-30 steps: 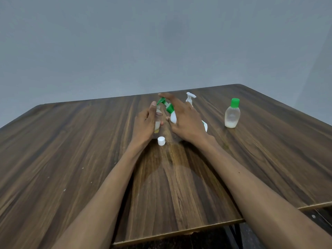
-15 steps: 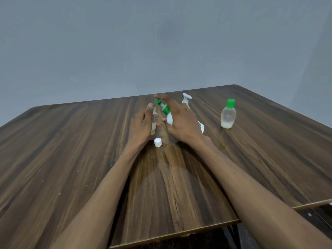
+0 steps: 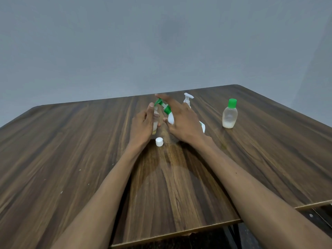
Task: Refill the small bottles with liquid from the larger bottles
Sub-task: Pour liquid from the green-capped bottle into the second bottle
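My left hand (image 3: 142, 123) grips a small clear bottle (image 3: 156, 121) standing upright on the wooden table (image 3: 71, 150), its neck uncapped and a little yellowish liquid at the bottom. My right hand (image 3: 183, 119) holds a larger white pump bottle (image 3: 170, 117) with a green pump head (image 3: 164, 106), tilted left so the nozzle sits over the small bottle's mouth. My index finger lies along the pump top. The small bottle's white cap (image 3: 159, 141) lies on the table just in front of both hands.
A second white pump bottle (image 3: 188, 99) stands behind my right hand, mostly hidden. A clear bottle with a green cap (image 3: 230, 114) stands to the right, with whitish liquid low inside. The table's near edge runs across the bottom right.
Both hands hold the same grip and pose over the small bottle. The view has shifted slightly; the bottles themselves have not visibly moved.
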